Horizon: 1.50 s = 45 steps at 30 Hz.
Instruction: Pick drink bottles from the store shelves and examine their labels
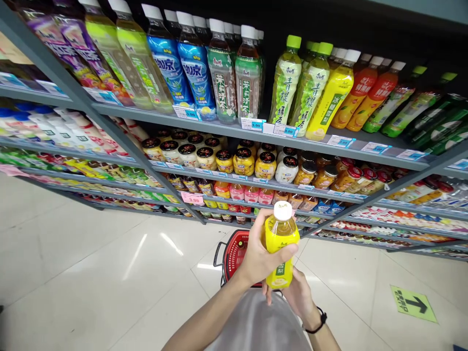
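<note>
My left hand (258, 256) is wrapped around a yellow drink bottle (281, 236) with a white cap, its thumb across the front label. The bottle stands nearly upright in front of my body. My right hand (300, 295), with a black band at the wrist, cups the lower end of the same bottle; some of its fingers are hidden behind and below it. Below the hands, a red shopping basket (232, 256) with a black rim and handle is partly covered by my left hand and forearm. A similar yellow bottle (331, 100) stands on the top shelf.
Ahead runs a grey shelf unit (219, 127) with several levels. Bottled drinks, such as blue-labelled bottles (197, 70), line its top level, with lidded jars (244, 161) below. A yellow-green arrow sign (413, 303) lies on the tiled floor (109, 273) at right.
</note>
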Available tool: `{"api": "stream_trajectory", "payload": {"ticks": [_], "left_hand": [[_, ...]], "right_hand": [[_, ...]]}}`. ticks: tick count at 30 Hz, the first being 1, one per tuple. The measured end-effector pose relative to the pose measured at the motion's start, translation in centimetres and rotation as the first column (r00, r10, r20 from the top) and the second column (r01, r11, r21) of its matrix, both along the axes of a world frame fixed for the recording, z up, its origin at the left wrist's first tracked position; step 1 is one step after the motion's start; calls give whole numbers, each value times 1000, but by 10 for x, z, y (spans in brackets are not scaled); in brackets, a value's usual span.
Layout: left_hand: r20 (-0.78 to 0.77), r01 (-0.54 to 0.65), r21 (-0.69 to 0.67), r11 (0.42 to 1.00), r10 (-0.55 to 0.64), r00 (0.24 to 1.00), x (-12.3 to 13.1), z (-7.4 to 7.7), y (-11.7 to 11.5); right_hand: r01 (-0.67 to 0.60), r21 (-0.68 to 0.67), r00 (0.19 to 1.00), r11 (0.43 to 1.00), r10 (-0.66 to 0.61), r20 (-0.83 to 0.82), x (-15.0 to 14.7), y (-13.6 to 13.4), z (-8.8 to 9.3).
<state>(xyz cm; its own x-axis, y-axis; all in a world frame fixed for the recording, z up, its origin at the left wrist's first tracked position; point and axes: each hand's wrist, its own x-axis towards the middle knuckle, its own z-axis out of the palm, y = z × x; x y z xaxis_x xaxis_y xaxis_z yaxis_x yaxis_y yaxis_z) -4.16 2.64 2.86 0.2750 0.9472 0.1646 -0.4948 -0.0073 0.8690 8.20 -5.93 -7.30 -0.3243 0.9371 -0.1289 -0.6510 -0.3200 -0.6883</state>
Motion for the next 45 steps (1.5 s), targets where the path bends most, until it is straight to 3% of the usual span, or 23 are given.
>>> {"api": "stream_trajectory", "payload": {"ticks": [45], "left_hand": [[-16, 3, 21, 1000, -2, 1000, 3, -3, 0]], "right_hand": [[-22, -23, 1000, 999, 23, 11, 4, -3, -4]]}}
